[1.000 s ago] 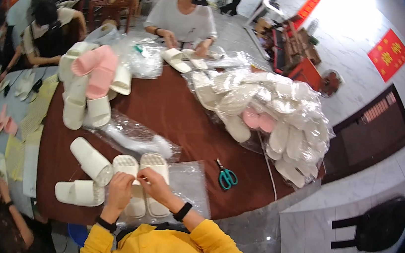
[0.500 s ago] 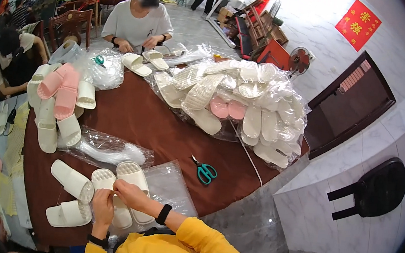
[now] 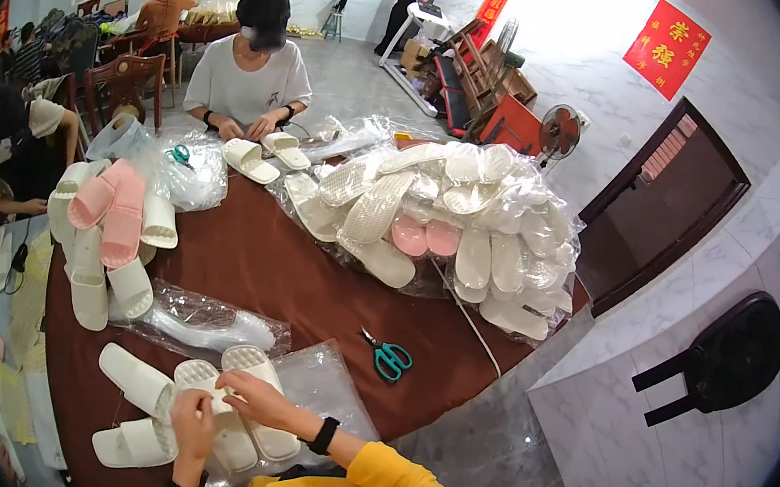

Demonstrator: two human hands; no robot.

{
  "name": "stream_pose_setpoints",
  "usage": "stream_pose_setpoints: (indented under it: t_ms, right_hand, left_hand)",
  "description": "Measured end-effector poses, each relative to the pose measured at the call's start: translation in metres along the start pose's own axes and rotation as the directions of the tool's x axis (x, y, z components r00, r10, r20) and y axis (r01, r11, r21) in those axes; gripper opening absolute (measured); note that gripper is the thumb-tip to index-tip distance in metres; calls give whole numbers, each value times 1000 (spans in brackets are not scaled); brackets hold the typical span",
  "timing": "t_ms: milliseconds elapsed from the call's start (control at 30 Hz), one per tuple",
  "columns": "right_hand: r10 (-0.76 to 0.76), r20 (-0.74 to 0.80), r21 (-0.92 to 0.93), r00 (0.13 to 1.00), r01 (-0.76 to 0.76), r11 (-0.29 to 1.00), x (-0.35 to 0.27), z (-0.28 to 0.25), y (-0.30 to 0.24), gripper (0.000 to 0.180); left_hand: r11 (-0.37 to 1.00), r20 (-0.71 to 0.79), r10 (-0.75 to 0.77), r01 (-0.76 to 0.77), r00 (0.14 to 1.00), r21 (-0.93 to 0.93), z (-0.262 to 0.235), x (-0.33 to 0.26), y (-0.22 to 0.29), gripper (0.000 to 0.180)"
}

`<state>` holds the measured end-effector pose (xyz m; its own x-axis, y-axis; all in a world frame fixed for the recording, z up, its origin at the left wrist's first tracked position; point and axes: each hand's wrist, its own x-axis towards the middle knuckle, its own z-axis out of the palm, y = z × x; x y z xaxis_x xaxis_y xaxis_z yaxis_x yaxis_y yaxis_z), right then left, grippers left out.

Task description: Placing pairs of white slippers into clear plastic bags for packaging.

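Near the table's front edge, a pair of white slippers (image 3: 253,365) lies under my hands. My left hand (image 3: 193,425) is closed in a pinch over the left slipper of the pair. My right hand (image 3: 259,400) reaches across beside it, thumb and finger pinched close to the left fingertips. Whatever sits between the fingers is too small to make out. To their left lie two more white slippers (image 3: 136,378), soles and straps showing. Clear plastic bags (image 3: 328,386) spread flat beside and beneath the pair at the right.
Teal-handled scissors (image 3: 389,361) lie on the brown tablecloth (image 3: 263,263). A bundle of clear bags (image 3: 217,328) is behind my hands. White and pink slippers (image 3: 114,212) are stacked at left. Bagged slippers (image 3: 469,224) heap up at the back right. A co-worker (image 3: 252,84) handles slippers opposite.
The view has tilted up slightly, so the scene sits lower. My hands stay pinched together over the slippers, with the fingertips a little further apart.
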<state>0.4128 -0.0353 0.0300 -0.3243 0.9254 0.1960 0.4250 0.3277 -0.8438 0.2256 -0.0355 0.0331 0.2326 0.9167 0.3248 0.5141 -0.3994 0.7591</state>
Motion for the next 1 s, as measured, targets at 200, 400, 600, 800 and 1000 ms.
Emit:
stream_pose_setpoints:
  t_ms: [200, 400, 600, 800, 1000]
  right_hand:
    - [180, -270, 129, 946, -150, 980, -31, -110, 3, 28]
    - [387, -662, 324, 642, -220, 920, -119, -233, 62, 17]
    - [630, -776, 627, 14, -81, 774, -201, -323, 165, 28]
    - [781, -617, 735, -100, 281, 617, -206, -385, 245, 53]
    - [752, -656, 745, 56, 207, 634, -181, -392, 269, 56]
  left_hand:
    - [982, -234, -186, 175, 954, -71, -92, 16, 3, 5]
    - [888, -498, -447, 436, 743, -148, -248, -11, -114, 22]
    - [859, -438, -354, 472, 827, 198, -212, -9, -79, 26]
    - [798, -445, -367, 522, 817, 301, -154, -22, 6, 27]
    - [812, -285, -427, 503, 858, 298, -127, -46, 12, 25]
